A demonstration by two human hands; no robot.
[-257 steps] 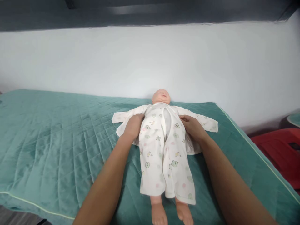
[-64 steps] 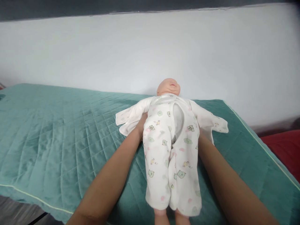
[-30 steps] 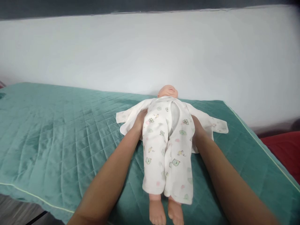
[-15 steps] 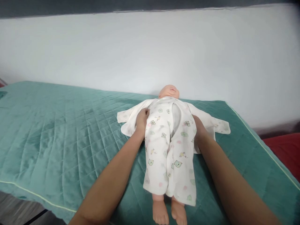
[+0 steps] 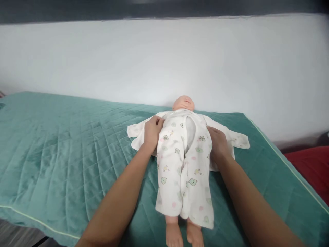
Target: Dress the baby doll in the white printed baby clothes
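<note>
A baby doll (image 5: 184, 103) lies on its back, its head toward the wall and its bare feet (image 5: 174, 234) nearest me. White baby trousers (image 5: 169, 178) with a green and pink animal print cover its legs and reach high up the body; a gap opens at the crotch. Beneath them, a white baby shirt (image 5: 238, 139) spreads its sleeves to both sides. My left hand (image 5: 153, 131) is closed at the left upper edge of the trousers, thumb and fingers bent together. On the opposite edge my right hand (image 5: 218, 142) is curled, its fingertips partly hidden by the cloth.
A green quilted cover (image 5: 64, 147) with pale piping lies over the bed or table. Its far side meets a white wall (image 5: 102, 61). Red cloth (image 5: 311, 168) shows beyond the right edge, and grey floor (image 5: 17, 233) at the lower left.
The left hand has risen slightly and shows more of its bent fingers. More of the right hand's back has come into sight beside the trousers. The view has shifted a little.
</note>
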